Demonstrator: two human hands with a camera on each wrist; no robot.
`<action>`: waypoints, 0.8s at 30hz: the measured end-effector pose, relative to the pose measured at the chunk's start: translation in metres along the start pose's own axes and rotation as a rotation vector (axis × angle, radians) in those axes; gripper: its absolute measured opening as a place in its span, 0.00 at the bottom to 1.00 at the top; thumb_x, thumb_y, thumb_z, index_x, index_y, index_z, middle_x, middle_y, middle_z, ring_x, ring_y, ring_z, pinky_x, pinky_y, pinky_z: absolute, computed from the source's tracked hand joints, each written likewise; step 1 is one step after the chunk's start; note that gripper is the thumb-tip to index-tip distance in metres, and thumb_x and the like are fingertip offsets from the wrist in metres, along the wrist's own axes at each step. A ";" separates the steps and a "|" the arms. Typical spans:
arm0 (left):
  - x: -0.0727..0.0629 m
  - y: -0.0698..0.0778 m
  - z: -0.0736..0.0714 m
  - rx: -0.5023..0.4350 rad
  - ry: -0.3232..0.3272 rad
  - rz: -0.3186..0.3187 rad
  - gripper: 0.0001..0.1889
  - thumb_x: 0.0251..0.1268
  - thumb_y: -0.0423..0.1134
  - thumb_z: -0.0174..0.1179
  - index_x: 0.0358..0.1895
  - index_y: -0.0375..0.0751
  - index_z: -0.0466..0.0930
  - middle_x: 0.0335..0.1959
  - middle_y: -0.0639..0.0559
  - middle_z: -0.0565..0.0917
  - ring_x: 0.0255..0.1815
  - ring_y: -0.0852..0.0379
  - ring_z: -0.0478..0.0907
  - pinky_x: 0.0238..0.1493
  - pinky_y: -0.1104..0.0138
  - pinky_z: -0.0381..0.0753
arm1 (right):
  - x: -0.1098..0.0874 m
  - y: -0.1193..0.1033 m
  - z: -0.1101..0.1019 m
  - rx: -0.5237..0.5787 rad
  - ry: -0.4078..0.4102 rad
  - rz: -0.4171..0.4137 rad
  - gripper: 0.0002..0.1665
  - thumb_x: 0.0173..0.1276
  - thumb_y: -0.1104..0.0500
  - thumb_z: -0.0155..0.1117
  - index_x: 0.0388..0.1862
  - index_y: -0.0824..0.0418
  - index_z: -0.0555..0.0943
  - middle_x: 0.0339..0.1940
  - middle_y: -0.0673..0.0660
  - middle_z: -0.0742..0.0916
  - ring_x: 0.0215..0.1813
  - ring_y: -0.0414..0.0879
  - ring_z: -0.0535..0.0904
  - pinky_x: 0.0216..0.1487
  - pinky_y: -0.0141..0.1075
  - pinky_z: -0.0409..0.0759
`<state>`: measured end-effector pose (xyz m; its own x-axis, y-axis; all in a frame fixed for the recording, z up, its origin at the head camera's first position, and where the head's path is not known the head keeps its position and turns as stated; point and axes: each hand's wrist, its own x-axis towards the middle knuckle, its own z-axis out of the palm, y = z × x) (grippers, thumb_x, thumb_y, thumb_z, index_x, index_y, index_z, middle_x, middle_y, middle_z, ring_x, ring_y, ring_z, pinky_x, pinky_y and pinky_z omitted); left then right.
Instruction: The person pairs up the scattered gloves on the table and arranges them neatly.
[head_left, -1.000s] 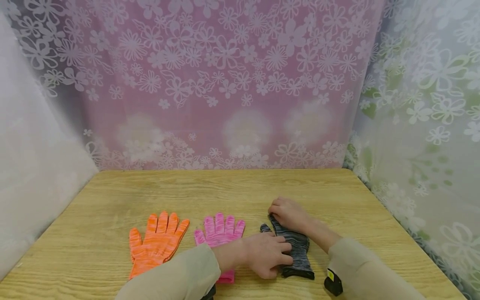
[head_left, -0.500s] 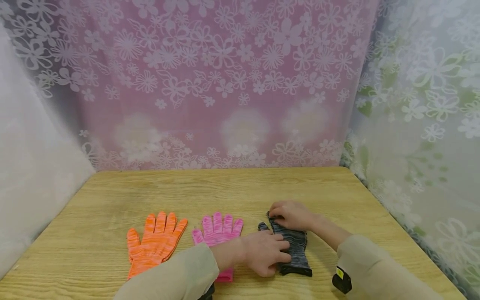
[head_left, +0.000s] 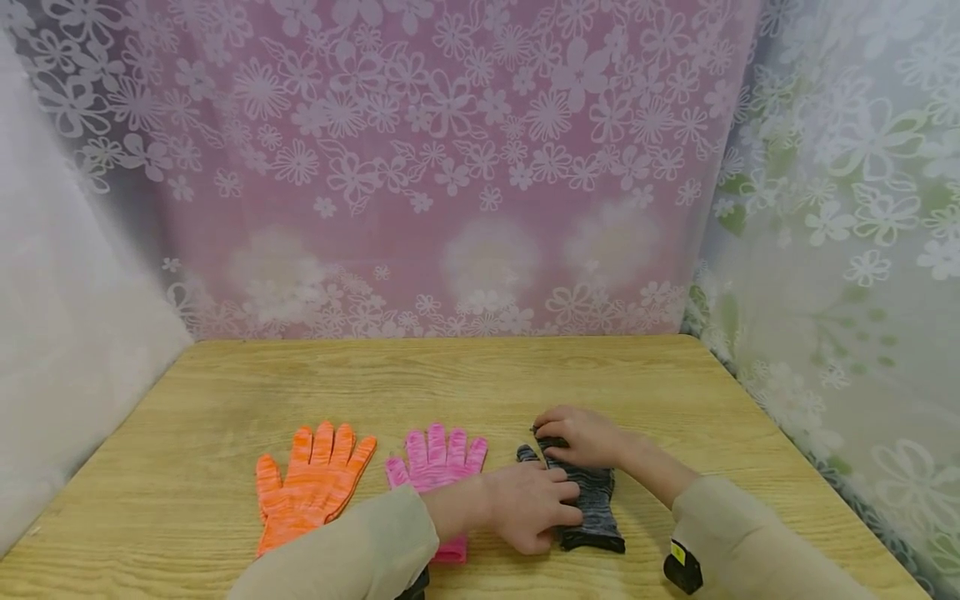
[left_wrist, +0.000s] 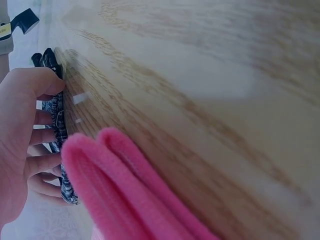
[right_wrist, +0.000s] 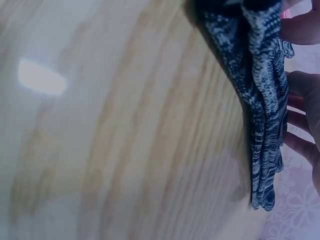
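A dark grey-and-black knit glove [head_left: 597, 507] lies flat on the table, cuff toward me. My left hand [head_left: 528, 506] rests on its left side with fingers spread over the knit. At its finger end, my right hand [head_left: 581, 435] touches the top with bent, relaxed fingers and covers most of the glove's fingers. The right wrist view shows the glove [right_wrist: 267, 115] in layers edge-on, with fingertips on its upper face. Left of it lie a pink glove [head_left: 435, 473], partly under my left forearm, and an orange glove [head_left: 311, 492], its cuff hidden by my sleeve.
The wooden table [head_left: 420, 375] extends behind the gloves to a pink flowered curtain [head_left: 480, 183]. White sheeting [head_left: 82, 317] hangs on the left, and a flowered curtain [head_left: 840, 275] on the right. A black wrist device [head_left: 682, 568] sits on my right sleeve.
My right hand has shifted slightly down toward me along the dark glove's fingers, and its fingers have spread a little. The left hand stays in place on the glove.
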<state>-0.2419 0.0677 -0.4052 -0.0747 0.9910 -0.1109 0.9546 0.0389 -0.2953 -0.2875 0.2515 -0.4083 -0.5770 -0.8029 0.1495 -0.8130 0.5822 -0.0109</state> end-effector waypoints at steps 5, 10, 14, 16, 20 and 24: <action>-0.001 0.001 -0.002 0.003 -0.032 -0.016 0.18 0.64 0.54 0.51 0.56 0.60 0.71 0.48 0.61 0.70 0.45 0.64 0.65 0.45 0.73 0.68 | -0.003 -0.001 0.001 0.016 0.007 0.024 0.15 0.63 0.58 0.62 0.47 0.63 0.81 0.52 0.59 0.81 0.52 0.52 0.77 0.49 0.43 0.75; -0.005 0.001 -0.005 -0.025 -0.036 -0.040 0.23 0.65 0.55 0.49 0.63 0.59 0.66 0.54 0.61 0.69 0.52 0.65 0.66 0.50 0.72 0.68 | -0.009 0.001 0.001 0.055 0.047 0.061 0.16 0.65 0.57 0.60 0.48 0.63 0.80 0.52 0.60 0.80 0.53 0.53 0.76 0.50 0.45 0.74; -0.011 -0.003 -0.007 -0.094 -0.023 -0.085 0.25 0.68 0.56 0.46 0.67 0.58 0.63 0.60 0.58 0.68 0.60 0.63 0.64 0.55 0.69 0.67 | -0.012 0.002 -0.002 0.067 0.073 0.083 0.18 0.66 0.53 0.59 0.50 0.63 0.80 0.53 0.61 0.80 0.57 0.57 0.73 0.53 0.51 0.71; -0.016 -0.006 -0.009 -0.125 -0.013 -0.120 0.26 0.69 0.56 0.44 0.68 0.56 0.62 0.62 0.57 0.68 0.63 0.61 0.63 0.57 0.67 0.67 | -0.014 0.002 -0.004 0.070 0.077 0.093 0.20 0.67 0.51 0.58 0.52 0.62 0.79 0.55 0.62 0.79 0.59 0.59 0.71 0.54 0.56 0.68; -0.027 -0.016 -0.016 -0.155 0.029 -0.203 0.26 0.70 0.56 0.43 0.68 0.53 0.62 0.62 0.55 0.68 0.64 0.60 0.64 0.58 0.65 0.67 | -0.015 0.000 -0.012 0.080 0.115 0.076 0.22 0.67 0.51 0.57 0.54 0.64 0.78 0.55 0.64 0.78 0.59 0.61 0.70 0.53 0.57 0.68; -0.043 -0.027 -0.025 -0.188 0.052 -0.302 0.26 0.70 0.55 0.44 0.67 0.51 0.63 0.62 0.52 0.69 0.63 0.58 0.65 0.60 0.62 0.66 | -0.017 -0.001 -0.023 0.098 0.152 0.089 0.21 0.66 0.53 0.59 0.52 0.66 0.78 0.53 0.63 0.79 0.55 0.59 0.74 0.50 0.52 0.72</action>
<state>-0.2569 0.0274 -0.3689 -0.3511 0.9363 0.0046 0.9286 0.3488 -0.1270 -0.2750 0.2675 -0.3877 -0.6347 -0.7160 0.2908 -0.7671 0.6291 -0.1254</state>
